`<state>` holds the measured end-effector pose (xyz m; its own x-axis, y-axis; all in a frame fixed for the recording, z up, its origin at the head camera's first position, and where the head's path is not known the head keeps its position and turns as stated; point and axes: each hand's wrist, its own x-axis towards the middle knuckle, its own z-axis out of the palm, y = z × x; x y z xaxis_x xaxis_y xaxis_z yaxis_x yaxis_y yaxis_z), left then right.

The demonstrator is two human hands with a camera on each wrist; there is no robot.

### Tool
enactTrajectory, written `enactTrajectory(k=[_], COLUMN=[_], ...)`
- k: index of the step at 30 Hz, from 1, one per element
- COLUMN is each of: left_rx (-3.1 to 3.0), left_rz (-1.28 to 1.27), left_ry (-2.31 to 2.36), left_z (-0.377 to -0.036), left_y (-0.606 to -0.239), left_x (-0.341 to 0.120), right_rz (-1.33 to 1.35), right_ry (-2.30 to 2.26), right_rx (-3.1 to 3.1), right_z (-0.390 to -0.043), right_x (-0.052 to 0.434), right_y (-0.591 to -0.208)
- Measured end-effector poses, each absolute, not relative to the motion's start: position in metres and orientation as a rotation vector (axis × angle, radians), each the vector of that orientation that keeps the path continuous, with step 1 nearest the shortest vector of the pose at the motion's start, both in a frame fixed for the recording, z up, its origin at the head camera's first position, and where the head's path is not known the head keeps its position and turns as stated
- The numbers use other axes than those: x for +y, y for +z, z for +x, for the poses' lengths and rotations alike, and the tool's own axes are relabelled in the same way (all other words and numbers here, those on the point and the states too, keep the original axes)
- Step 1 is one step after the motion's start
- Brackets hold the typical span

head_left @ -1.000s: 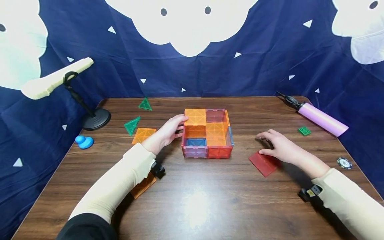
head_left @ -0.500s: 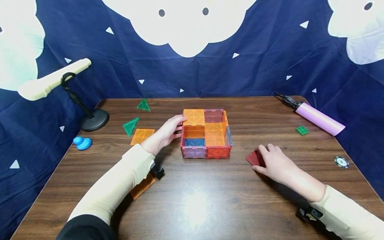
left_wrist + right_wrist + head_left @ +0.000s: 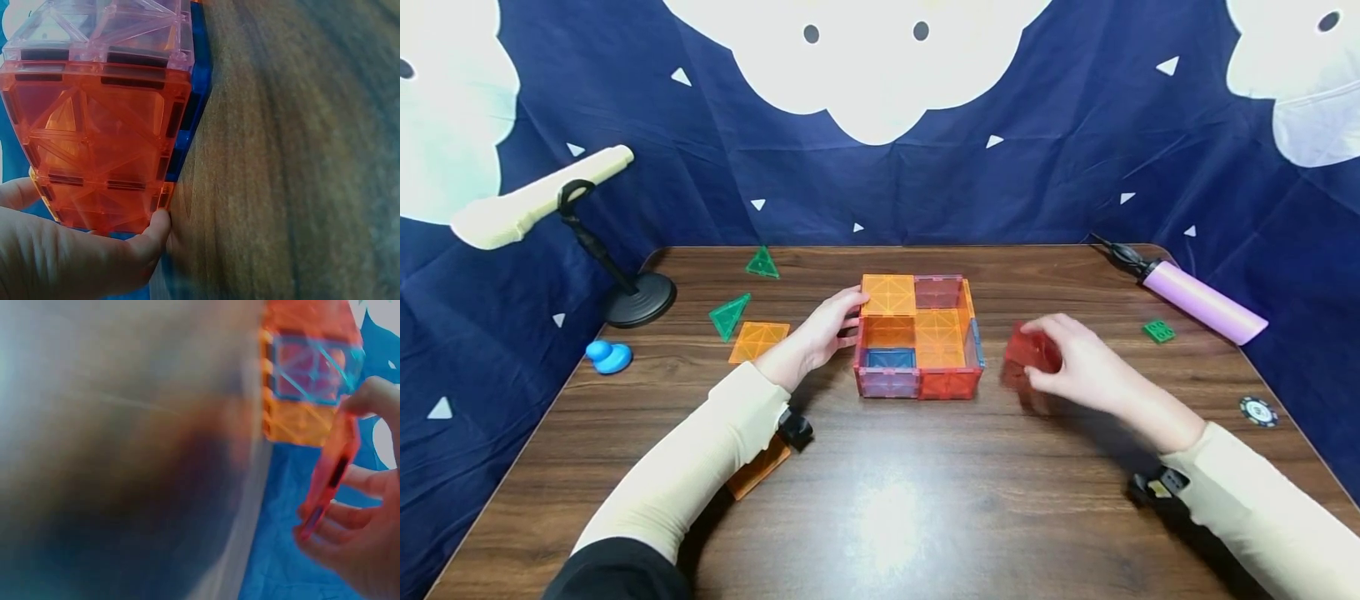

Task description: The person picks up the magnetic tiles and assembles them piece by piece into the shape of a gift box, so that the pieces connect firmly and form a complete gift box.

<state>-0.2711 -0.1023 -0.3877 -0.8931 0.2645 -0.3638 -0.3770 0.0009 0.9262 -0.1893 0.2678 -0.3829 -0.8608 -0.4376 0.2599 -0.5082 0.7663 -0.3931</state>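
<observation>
A low open-topped box of translucent magnetic tiles (image 3: 949,383) stands mid-table, with orange, red, purple and blue walls. An orange square tile (image 3: 887,295) covers its back-left cell. My left hand (image 3: 822,331) holds the box at this back-left corner, one finger on the top tile's edge. In the left wrist view the thumb (image 3: 150,234) lies low against the red-orange wall (image 3: 100,125). To the right of the box, my right hand (image 3: 1078,364) pinches a red square magnetic tile (image 3: 1021,354), raised on edge and blurred. The right wrist view shows this tile (image 3: 331,465) between thumb and fingers.
Left on the table are two green triangle tiles (image 3: 730,317), an orange tile (image 3: 758,342), another orange tile (image 3: 760,469) beside the left forearm, a blue rubber duck (image 3: 608,357) and a black stand (image 3: 638,298). A green brick (image 3: 1159,332), chip (image 3: 1258,411) and purple pump (image 3: 1206,300) lie right.
My right hand has picked the red tile up from the table, tilted it upright and brought it left, nearer the box. The left hand stays at the box corner.
</observation>
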Motion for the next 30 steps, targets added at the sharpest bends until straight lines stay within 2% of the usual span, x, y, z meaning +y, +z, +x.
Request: enactTrajectory(k=[8,18,30], left_rx=[1.822,1.807,1.805], left_rz=[-0.128,-0.120,-0.085], left_ry=[1.957,1.972,1.964], left_z=[-0.269,-0.267,-0.269], left_y=[-0.387,-0.390,-0.388], left_x=[-0.102,-0.104,-0.105], right_rz=[0.840,1.106,1.202], right_ry=[0.904,0.897,0.876], right_rx=[-2.684,-2.666,-2.762], right_z=[-0.234,-0.276,-0.292], right_x=[0.248,0.205,0.181], right_y=[-0.361,-0.361,-0.354])
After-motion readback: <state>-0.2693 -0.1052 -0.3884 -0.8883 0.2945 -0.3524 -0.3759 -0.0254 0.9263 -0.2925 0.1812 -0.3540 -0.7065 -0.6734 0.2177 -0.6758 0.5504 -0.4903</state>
